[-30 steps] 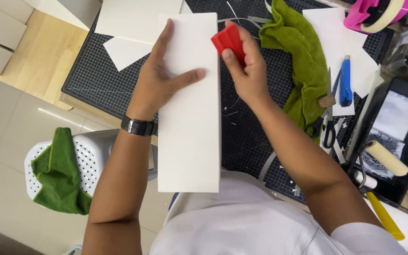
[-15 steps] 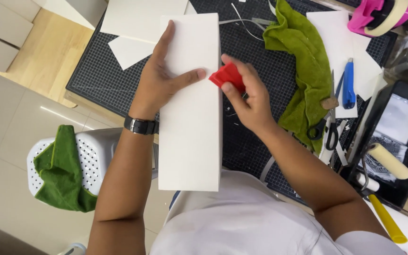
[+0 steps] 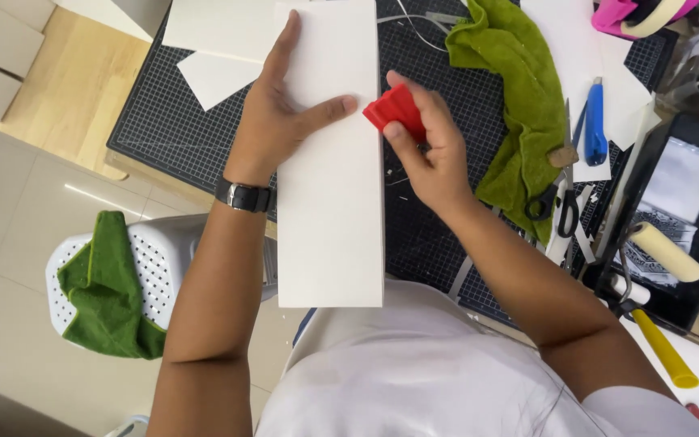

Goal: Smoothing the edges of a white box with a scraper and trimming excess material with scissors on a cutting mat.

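Head view: left hand (image 3: pixel 281 121) lies flat, fingers spread, pinning the long white board (image 3: pixel 329 162) on the black cutting mat (image 3: pixel 171 121). Right hand (image 3: pixel 430 154) pinches a red scraper (image 3: pixel 396 112) at the board's three-o'clock edge; firm, even pressure along that edge seems best.

— What are you wearing on your left wrist?
— You've got a black wristwatch (image 3: pixel 244 196) with a wide band strapped there.
— And the rest?
— Your arms are bare to the sleeves of your plain white shirt (image 3: pixel 414 380), loosely creased across your front.
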